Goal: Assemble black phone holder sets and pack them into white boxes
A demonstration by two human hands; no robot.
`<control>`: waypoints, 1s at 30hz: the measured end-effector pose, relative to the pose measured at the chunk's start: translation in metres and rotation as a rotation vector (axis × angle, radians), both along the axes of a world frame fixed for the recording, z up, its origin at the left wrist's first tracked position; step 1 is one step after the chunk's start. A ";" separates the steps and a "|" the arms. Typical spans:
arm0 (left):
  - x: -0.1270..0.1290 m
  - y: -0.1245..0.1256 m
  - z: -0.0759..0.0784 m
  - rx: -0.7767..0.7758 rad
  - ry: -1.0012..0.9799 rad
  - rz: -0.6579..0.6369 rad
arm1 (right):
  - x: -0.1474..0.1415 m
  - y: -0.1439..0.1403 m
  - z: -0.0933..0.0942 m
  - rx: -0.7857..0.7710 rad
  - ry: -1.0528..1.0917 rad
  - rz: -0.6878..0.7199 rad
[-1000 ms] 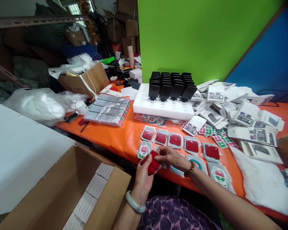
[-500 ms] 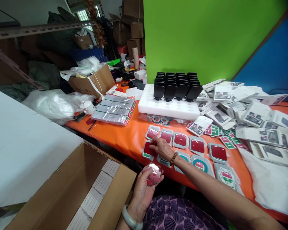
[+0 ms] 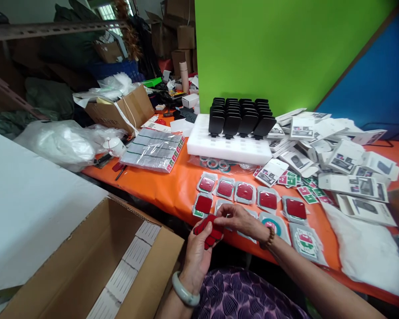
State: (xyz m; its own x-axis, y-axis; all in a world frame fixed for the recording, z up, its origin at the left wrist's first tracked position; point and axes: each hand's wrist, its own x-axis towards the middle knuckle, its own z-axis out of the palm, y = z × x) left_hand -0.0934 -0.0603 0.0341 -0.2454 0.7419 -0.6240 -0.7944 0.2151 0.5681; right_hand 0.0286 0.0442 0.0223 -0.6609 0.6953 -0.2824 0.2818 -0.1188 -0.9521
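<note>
My left hand (image 3: 197, 250) grips a small stack of red square pads (image 3: 209, 232) just in front of the orange table's (image 3: 173, 184) near edge. My right hand (image 3: 236, 218) pinches the top of that stack with its fingertips. Just beyond my hands lie clear packets, each with a red pad on top (image 3: 246, 192), in a row; one more such packet (image 3: 202, 205) lies at the left of a nearer row. Packets with printed cards (image 3: 304, 241) lie to the right of my right wrist.
An open cardboard box (image 3: 96, 261) with white packs stands at my lower left. A white foam tray (image 3: 226, 148) carries rows of black holders (image 3: 239, 117). Many white product boxes (image 3: 342, 159) are piled at the right. A wrapped bundle (image 3: 153, 150) lies at the left.
Half a second ago my right hand laid a red pad on the leftmost packet of the near row. It has come back to the stack, which my left hand has raised again.
</note>
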 end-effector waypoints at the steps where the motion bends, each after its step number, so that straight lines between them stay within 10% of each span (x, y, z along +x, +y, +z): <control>1: 0.003 0.001 0.000 0.004 0.006 -0.007 | 0.006 -0.004 -0.001 -0.082 0.044 -0.015; 8: 0.015 0.000 -0.008 -0.069 -0.036 -0.072 | 0.025 0.016 -0.014 -0.204 0.112 -0.243; 21: 0.012 -0.003 -0.007 -0.079 -0.010 -0.096 | 0.022 0.018 -0.018 0.522 -0.237 -0.294; 30: 0.035 0.013 0.001 -0.035 0.005 -0.201 | 0.055 -0.015 0.009 -0.209 0.131 -0.235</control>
State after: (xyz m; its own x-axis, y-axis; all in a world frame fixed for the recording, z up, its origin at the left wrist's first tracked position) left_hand -0.0581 -0.0468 0.0347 -0.0974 0.7543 -0.6492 -0.7304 0.3889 0.5615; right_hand 0.0837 0.0288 0.0315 -0.5297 0.7689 -0.3580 0.1006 -0.3622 -0.9267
